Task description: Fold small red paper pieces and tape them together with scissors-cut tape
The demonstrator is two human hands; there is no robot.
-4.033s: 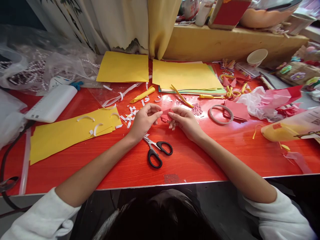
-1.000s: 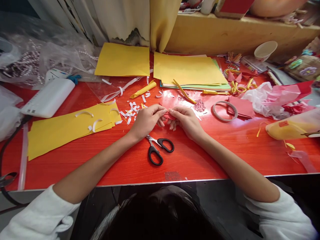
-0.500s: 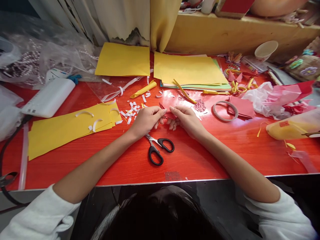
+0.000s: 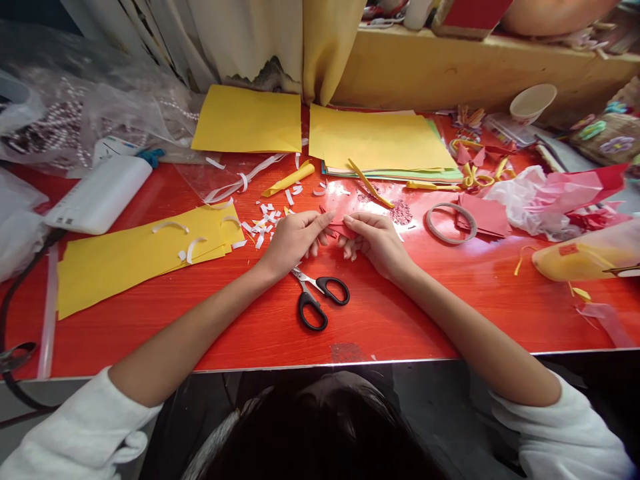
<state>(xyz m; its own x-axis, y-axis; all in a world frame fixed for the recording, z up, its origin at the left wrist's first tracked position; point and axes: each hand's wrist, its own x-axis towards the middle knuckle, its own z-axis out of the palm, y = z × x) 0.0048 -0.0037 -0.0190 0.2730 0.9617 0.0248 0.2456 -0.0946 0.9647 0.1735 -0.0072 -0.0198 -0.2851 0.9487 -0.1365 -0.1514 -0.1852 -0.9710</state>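
Observation:
A small folded piece of red paper [image 4: 341, 229] is held between my two hands, above the middle of the red table. My left hand [image 4: 296, 241] pinches its left side between thumb and fingers. On its right side, my right hand [image 4: 373, 240] has the paper pinched the same way. Part of the paper is hidden by my fingers. Just below my left hand lie black-handled scissors [image 4: 314, 293], their blades partly covered by that hand. White paper scraps [image 4: 263, 223] are scattered left of my left hand.
Yellow paper strips [image 4: 125, 257] lie on the left, near a white power bank [image 4: 100, 193]. Yellow sheets [image 4: 250, 120] and a stack of coloured paper [image 4: 380, 137] are at the back. Right of my hands are a tape roll [image 4: 430, 227] and red paper squares [image 4: 487, 217].
My hands have shifted very slightly apart at the fingertips, and the red paper between them shows a little flatter. The things on the table stay where they were.

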